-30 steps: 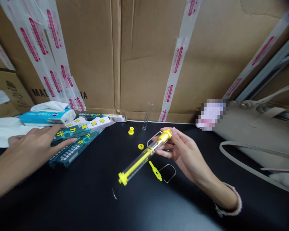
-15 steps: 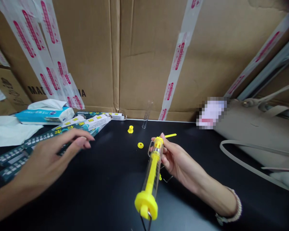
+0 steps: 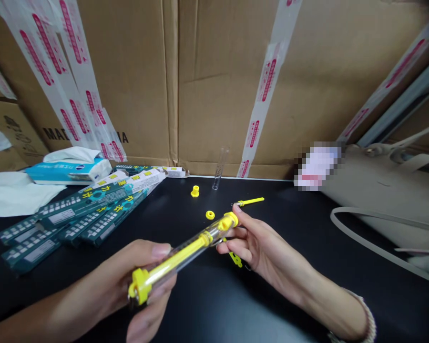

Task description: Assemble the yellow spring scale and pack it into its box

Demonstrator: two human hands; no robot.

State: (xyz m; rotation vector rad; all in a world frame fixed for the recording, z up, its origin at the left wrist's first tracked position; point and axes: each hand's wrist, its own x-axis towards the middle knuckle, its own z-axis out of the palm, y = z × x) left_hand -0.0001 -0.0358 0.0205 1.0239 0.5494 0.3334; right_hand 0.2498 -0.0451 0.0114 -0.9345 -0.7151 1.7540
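Observation:
A clear tubular spring scale (image 3: 188,251) with yellow ends and a yellow inner rod lies slanted between my two hands, above the black table. My left hand (image 3: 143,267) is closed round its lower, nearer part, thumb along the tube. At the raised far end, the fingers of my right hand (image 3: 252,238) grip close to the yellow cap. A yellow part with holes (image 3: 235,259) shows just below my right fingers; whether they touch it I cannot tell. Beyond the hands lie a yellow ring (image 3: 209,215), a yellow flanged plug (image 3: 195,191) and a yellow rod (image 3: 250,202).
A loose clear tube (image 3: 219,169) stands near the cardboard wall (image 3: 214,95). Several dark green boxes (image 3: 110,214) are piled at left, beside a blue tissue pack (image 3: 67,170). A grey bag (image 3: 389,190) with its strap and a blurred-out item (image 3: 316,166) occupy the right side.
My left hand has come from above the boxes to the spring scale and closed on its near end. The scale has swung from pointing at me to slanting down leftward, still in my right hand.

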